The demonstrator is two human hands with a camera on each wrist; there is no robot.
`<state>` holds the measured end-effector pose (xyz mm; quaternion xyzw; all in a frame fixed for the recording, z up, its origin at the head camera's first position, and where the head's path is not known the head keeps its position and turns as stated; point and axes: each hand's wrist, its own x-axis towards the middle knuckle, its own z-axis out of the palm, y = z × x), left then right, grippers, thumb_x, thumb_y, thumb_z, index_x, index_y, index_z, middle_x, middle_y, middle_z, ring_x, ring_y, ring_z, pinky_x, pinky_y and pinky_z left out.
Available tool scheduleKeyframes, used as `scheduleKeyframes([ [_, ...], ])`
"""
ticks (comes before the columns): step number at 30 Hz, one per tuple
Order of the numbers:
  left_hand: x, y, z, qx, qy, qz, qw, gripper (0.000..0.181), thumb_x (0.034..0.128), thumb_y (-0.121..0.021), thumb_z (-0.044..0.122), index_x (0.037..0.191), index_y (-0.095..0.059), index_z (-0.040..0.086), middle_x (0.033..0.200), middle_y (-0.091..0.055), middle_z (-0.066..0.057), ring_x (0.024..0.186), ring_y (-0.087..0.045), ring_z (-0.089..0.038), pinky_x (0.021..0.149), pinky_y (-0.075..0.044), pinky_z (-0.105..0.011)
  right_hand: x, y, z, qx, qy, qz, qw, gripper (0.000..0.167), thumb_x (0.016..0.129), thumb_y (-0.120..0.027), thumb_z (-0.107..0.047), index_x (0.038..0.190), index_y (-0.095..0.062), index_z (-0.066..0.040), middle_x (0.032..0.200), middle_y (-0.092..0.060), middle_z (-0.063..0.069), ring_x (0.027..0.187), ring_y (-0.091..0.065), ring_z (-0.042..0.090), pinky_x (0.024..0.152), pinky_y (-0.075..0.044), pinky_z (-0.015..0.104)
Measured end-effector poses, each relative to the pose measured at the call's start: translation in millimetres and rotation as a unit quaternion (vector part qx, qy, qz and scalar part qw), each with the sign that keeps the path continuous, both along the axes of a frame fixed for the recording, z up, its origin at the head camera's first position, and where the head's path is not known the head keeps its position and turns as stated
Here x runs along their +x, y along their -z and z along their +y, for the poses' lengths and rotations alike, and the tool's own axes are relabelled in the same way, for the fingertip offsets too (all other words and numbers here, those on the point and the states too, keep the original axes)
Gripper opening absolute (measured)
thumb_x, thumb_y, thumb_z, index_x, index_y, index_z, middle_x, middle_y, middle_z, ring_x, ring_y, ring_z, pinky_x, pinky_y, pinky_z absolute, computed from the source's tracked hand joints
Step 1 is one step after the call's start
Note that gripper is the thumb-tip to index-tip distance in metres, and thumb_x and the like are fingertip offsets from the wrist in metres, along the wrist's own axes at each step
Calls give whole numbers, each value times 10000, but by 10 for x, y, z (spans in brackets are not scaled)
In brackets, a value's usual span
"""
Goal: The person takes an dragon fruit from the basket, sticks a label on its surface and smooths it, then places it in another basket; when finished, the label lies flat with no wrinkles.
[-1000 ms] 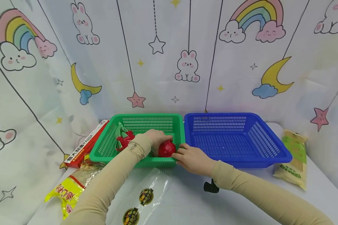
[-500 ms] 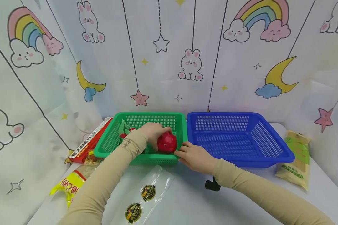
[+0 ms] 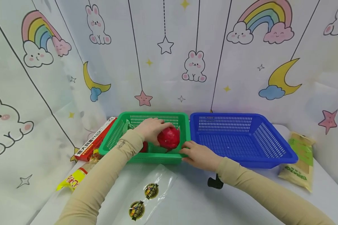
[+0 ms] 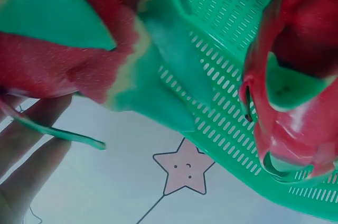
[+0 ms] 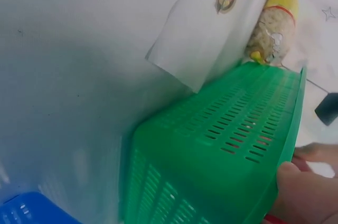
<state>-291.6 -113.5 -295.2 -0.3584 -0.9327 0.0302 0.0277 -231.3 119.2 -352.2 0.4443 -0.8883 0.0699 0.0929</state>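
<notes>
My left hand (image 3: 150,129) grips a red dragon fruit (image 3: 169,138) from above, over the right part of the green basket (image 3: 157,158). Green-tipped scales stick out from this fruit in the left wrist view, where some fingers (image 4: 37,155) show beneath it. A second dragon fruit (image 4: 296,123) lies in the basket to the left, mostly hidden behind my arm in the head view. At the basket's front right corner, my right hand (image 3: 202,156) holds the rim, thumb and fingers either side of it in the right wrist view.
A blue basket (image 3: 242,162) stands to the right, with a tan and green bag (image 3: 299,159) beyond it. Left lie a red pasta box (image 3: 95,139) and a yellow bag (image 3: 76,178). A clear plastic bag (image 3: 155,200) lies in front.
My left hand has raised the dragon fruit from low in the green basket to about rim height. My right hand stays at the basket's corner. The head view has shifted slightly.
</notes>
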Motion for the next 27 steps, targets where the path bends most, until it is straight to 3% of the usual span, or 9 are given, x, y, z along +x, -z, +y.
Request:
scheduleKeyframes([
  [12, 240, -80, -61, 390, 484, 781, 9950, 849, 589, -847, 388, 1324, -438, 280, 1229, -557, -28, 1129, -515, -249, 945, -450, -429, 58, -36, 88, -389, 211, -727, 9964, 365, 883, -622, -251, 1175, -568, -40, 1121, -561, 48, 955, -586, 150, 772, -525, 245],
  [15, 293, -89, -27, 379, 640, 1008, 9921, 859, 584, -849, 390, 1328, -435, 275, 1242, -549, -31, 1130, -518, -258, 946, -452, -431, 86, -61, 122, -663, 589, -1227, 9885, 537, 887, -610, -310, 1317, -440, -36, 1231, -529, 68, 1059, -569, 180, 851, -516, 298],
  [19, 343, -91, -29, 343, 746, 1267, 9885, 864, 586, -848, 392, 1333, -430, 278, 1252, -541, -36, 1114, -527, -258, 941, -456, -426, 121, -88, 161, -1177, 963, -1883, 9703, 779, 880, -591, -405, 1464, -185, -87, 1395, -417, 112, 1253, -460, 278, 957, -454, 421],
  [27, 476, -103, -32, 338, 1178, 1773, 9765, 840, 591, -844, 406, 1318, -450, 256, 1250, -548, -66, 1086, -540, -247, 905, -485, -392, 159, -134, 203, -1754, 942, -2061, 9581, 888, 871, -580, -447, 1490, -17, -151, 1465, -303, 102, 1275, -431, 303, 937, -465, 450],
])
